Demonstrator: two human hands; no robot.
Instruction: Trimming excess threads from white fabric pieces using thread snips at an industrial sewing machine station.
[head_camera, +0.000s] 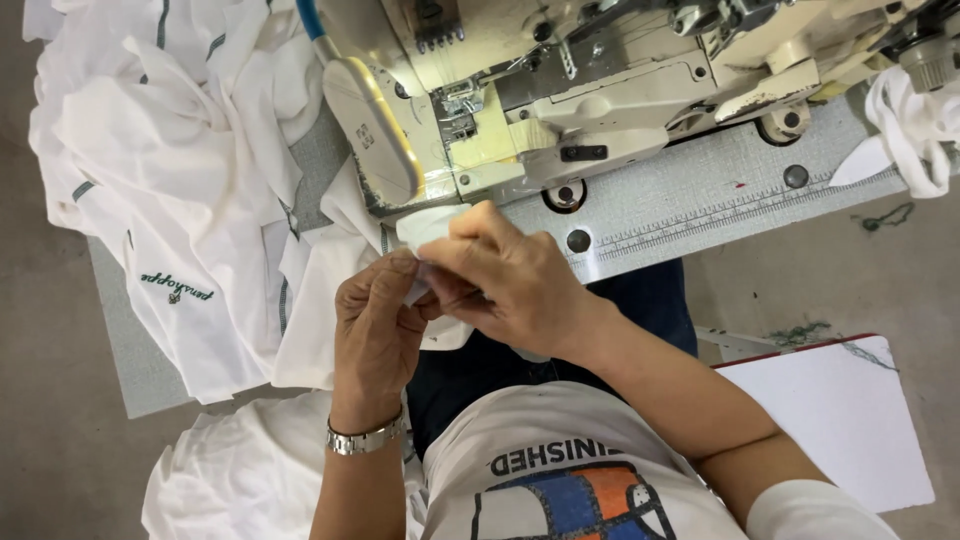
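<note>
Both hands meet just in front of a cream industrial sewing machine (600, 90). My left hand (375, 330), with a metal watch on its wrist, pinches a small white fabric piece (428, 226) between thumb and fingers. My right hand (510, 280) grips the same piece from the right, fingers curled over its edge. The piece's top pokes out above the fingers, close to the machine's presser foot (458, 105). Most of the piece is hidden by the hands.
A heap of white garments with green trim (190, 190) lies on the grey machine table (690, 195) at left, more white cloth (240, 470) hangs lower left. White fabric (915, 125) drapes at far right. A white board with a red edge (850, 415) sits at right.
</note>
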